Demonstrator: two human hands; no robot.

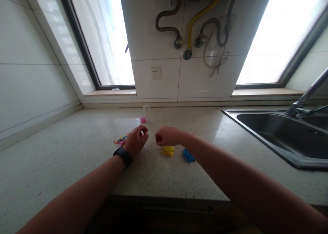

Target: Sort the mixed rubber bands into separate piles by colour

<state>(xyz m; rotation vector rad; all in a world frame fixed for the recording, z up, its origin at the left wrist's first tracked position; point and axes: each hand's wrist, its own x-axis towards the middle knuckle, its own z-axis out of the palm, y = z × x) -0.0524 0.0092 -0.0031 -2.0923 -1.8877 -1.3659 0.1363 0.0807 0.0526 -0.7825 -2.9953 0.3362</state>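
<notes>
L hand (136,141) by mixed clips (121,140), R hand (166,137) over yellow pile (168,151)

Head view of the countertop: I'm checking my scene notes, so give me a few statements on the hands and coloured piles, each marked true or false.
1. The left hand wears a dark wristband. True.
2. The yellow pile lies just below the right hand. True.
3. The blue pile lies inside the sink. False: it lies on the countertop, beside the yellow pile.
4. The mixed-colour pile is right of both hands. False: it is left of the left hand.
5. The pink pile lies beyond the hands. True.
</notes>
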